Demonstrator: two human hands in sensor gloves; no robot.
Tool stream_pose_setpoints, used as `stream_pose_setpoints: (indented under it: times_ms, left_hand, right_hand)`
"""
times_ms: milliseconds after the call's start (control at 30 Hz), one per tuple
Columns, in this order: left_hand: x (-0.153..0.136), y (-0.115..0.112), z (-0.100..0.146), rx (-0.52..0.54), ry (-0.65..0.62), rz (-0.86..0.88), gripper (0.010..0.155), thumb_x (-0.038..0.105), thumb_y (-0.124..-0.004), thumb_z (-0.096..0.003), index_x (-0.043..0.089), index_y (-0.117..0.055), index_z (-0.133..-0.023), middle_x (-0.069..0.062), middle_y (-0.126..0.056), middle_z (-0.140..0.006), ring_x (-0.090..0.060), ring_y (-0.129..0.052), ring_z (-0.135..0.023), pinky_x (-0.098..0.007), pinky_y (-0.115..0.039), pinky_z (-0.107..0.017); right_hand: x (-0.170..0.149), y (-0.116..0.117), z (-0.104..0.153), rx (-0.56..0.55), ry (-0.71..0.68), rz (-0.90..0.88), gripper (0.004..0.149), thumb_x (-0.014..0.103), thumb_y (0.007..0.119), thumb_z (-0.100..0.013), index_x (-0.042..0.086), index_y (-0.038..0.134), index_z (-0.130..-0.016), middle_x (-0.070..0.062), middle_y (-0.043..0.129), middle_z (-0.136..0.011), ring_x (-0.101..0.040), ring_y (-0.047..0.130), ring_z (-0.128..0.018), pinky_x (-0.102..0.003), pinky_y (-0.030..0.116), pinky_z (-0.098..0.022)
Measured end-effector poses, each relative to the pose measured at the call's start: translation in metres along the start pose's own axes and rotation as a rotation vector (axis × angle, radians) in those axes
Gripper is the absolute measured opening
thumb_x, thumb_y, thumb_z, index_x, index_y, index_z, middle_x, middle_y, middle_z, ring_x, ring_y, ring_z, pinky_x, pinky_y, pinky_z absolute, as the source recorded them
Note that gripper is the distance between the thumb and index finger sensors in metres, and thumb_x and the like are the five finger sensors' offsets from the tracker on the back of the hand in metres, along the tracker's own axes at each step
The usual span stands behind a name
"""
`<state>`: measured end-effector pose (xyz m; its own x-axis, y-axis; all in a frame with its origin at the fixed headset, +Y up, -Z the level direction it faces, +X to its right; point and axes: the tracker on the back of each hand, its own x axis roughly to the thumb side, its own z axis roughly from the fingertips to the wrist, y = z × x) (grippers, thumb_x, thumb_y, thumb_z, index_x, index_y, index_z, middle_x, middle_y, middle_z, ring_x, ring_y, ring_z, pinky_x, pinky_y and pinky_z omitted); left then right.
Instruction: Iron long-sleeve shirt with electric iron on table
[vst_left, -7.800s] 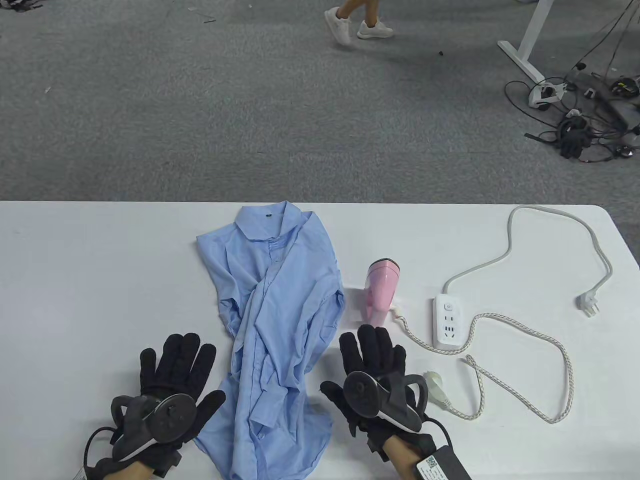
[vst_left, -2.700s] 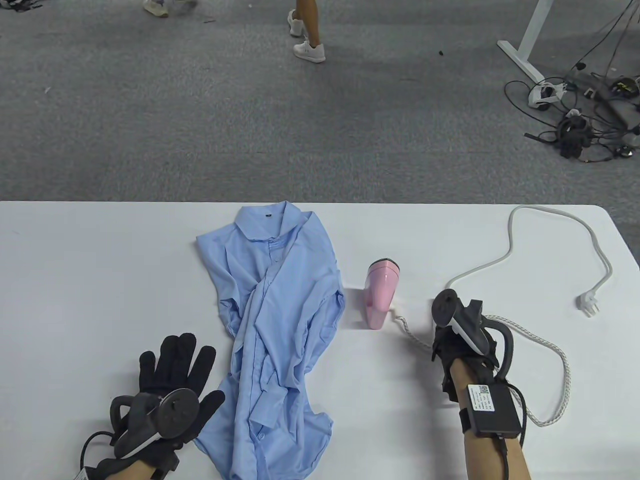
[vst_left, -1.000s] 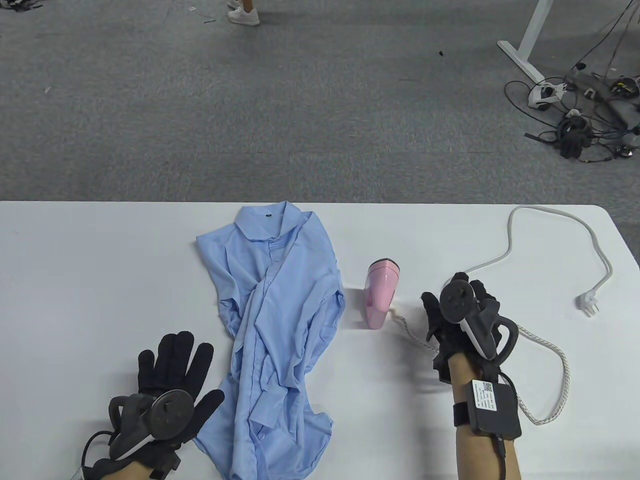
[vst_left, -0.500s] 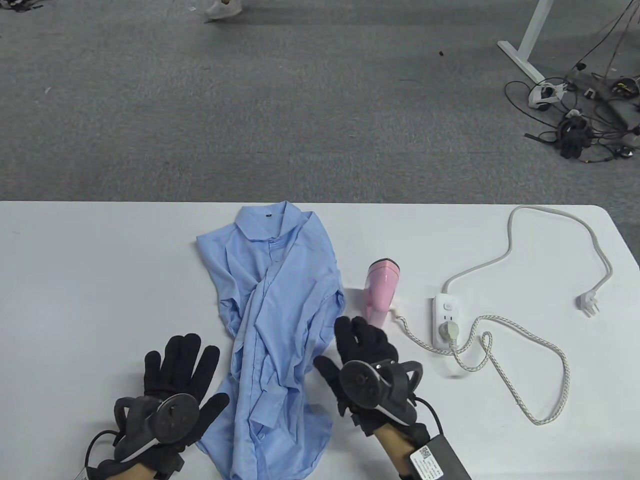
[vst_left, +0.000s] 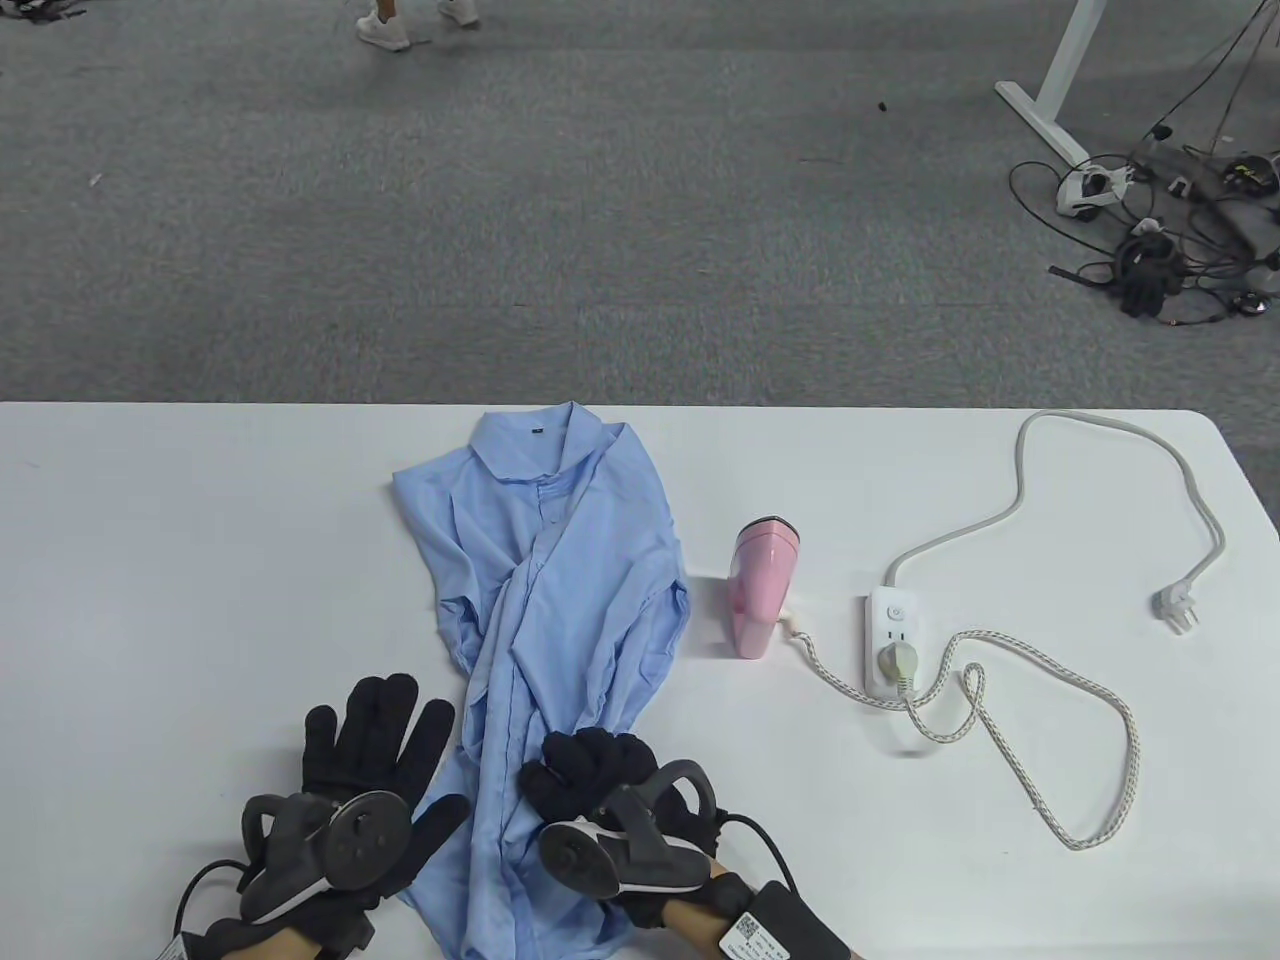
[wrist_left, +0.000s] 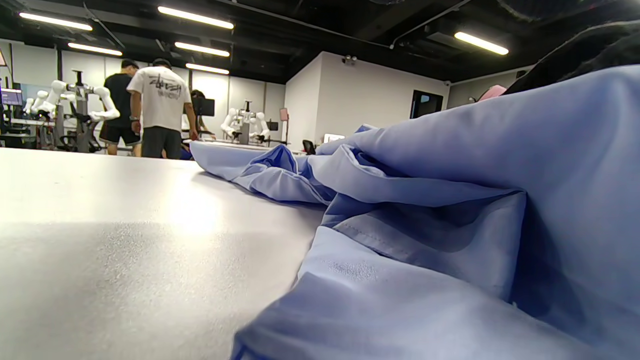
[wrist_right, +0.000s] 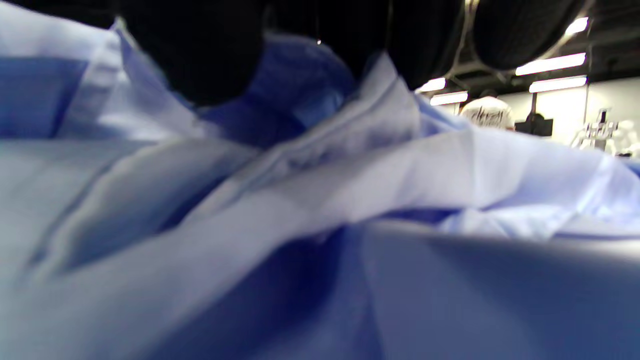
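Blue shirt (vst_left: 560, 600) crumpled, mid-table (vst_left: 200, 560), collar at far end, hem at near edge; R hand (vst_left: 600, 790) on shirt's near part, fingers (wrist_right: 200, 55) curled into fabric, bunching it; L hand (vst_left: 375, 770) flat, fingers spread, just left of shirt, thumb touching hem; pink iron (vst_left: 760, 590) right of shirt, apart; iron's cord (vst_left: 1040, 720) plugged into power strip (vst_left: 895, 640) further right.

The table view looks down from above the hands. Both wrist views sit low and close, facing away from the person; all three share the crumpled light-blue cotton shirt (vst_left: 560, 600) (wrist_left: 450, 200) (wrist_right: 350, 225).
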<state>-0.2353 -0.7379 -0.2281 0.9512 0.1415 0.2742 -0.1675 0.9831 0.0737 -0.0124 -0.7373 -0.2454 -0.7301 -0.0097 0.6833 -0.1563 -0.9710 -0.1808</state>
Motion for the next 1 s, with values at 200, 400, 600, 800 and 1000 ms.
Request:
stream_pose_setpoints:
  times_ms: [200, 400, 600, 800, 1000]
  left_hand:
    - [0.000, 0.000, -0.002, 0.005, 0.021, 0.004, 0.083, 0.069, -0.055, -0.0444, 0.032, -0.027, -0.113, -0.005, -0.004, -0.119, -0.037, -0.009, -0.113, -0.066, -0.014, -0.074]
    - [0.004, 0.002, -0.009, -0.054, 0.029, -0.018, 0.083, 0.069, -0.056, -0.0444, 0.033, -0.025, -0.113, -0.005, -0.003, -0.119, -0.037, -0.007, -0.113, -0.066, -0.013, -0.074]
    - [0.020, 0.029, -0.044, -0.060, 0.028, 0.049, 0.084, 0.069, -0.056, -0.0445, 0.033, -0.020, -0.112, -0.005, -0.003, -0.119, -0.036, -0.011, -0.115, -0.066, -0.013, -0.075]
    - [0.043, 0.036, -0.087, -0.063, 0.041, 0.075, 0.084, 0.068, -0.056, -0.0447, 0.033, -0.020, -0.112, -0.005, -0.005, -0.120, -0.036, -0.014, -0.115, -0.066, -0.015, -0.075]
    - [0.064, -0.022, -0.135, -0.333, 0.068, -0.097, 0.082, 0.068, -0.058, -0.0429, 0.033, -0.031, -0.112, -0.002, -0.021, -0.123, -0.033, -0.019, -0.117, -0.065, -0.009, -0.074]
  right_hand:
    - [-0.025, -0.024, 0.010, -0.125, 0.047, -0.088, 0.042, 0.032, 0.074, -0.040, 0.015, 0.084, -0.077, -0.016, 0.072, -0.087, -0.039, 0.078, -0.076, -0.064, 0.067, -0.052]
    - [-0.085, -0.098, 0.045, -0.392, 0.227, -0.370, 0.042, 0.033, 0.072, -0.041, 0.015, 0.083, -0.078, -0.016, 0.073, -0.087, -0.039, 0.080, -0.075, -0.064, 0.069, -0.052]
    - [-0.159, -0.135, 0.091, -0.583, 0.390, -0.526, 0.042, 0.034, 0.073, -0.042, 0.015, 0.084, -0.078, -0.016, 0.076, -0.086, -0.038, 0.083, -0.073, -0.063, 0.071, -0.052]
    - [-0.217, -0.143, 0.145, -0.794, 0.537, -0.607, 0.042, 0.036, 0.071, -0.044, 0.014, 0.083, -0.078, -0.017, 0.077, -0.084, -0.037, 0.084, -0.071, -0.062, 0.072, -0.051]
    - [-0.246, -0.129, 0.163, -0.852, 0.612, -0.812, 0.042, 0.036, 0.070, -0.045, 0.013, 0.082, -0.079, -0.017, 0.076, -0.084, -0.038, 0.083, -0.071, -0.063, 0.071, -0.051]
